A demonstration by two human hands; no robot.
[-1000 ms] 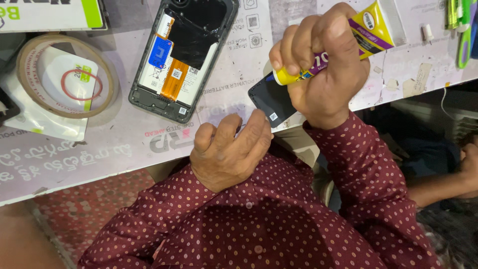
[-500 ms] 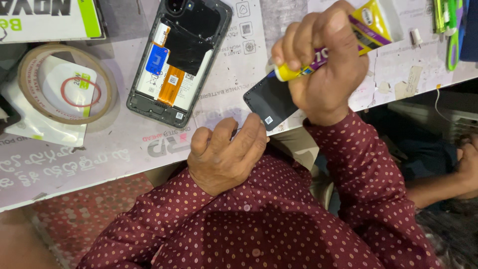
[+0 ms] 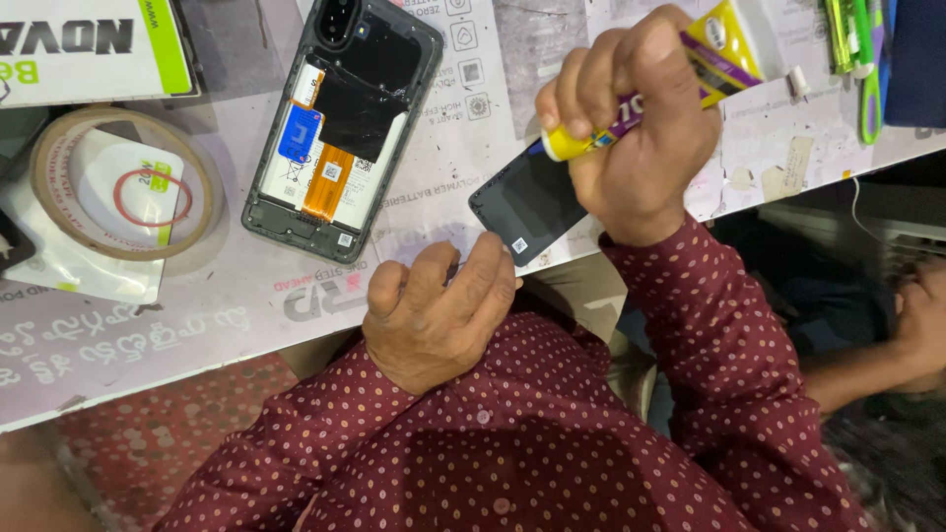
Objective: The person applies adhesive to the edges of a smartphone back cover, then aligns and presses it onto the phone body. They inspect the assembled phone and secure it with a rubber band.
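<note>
My right hand (image 3: 631, 138) is clenched around a yellow and purple glue tube (image 3: 724, 44), its capped end pointing left and down over a dark flat phone cover (image 3: 522, 202) that lies at the table's front edge. My left hand (image 3: 439, 315) rests curled at the table edge, its fingertips beside the cover's lower corner; whether it pinches anything is hidden. An opened phone (image 3: 340, 128) lies face down further left, showing its black battery area, blue label and orange flex cable.
A roll of clear tape (image 3: 44, 187) sits on a white packet at the left. A white and green box (image 3: 89, 49) lies at top left. Green tools (image 3: 852, 49) lie at top right. Another person's hand (image 3: 921, 315) shows at the right edge.
My right hand with the tube has stayed over the dark cover, shifting slightly. My left hand keeps its place at the table edge. The view has drifted a little.
</note>
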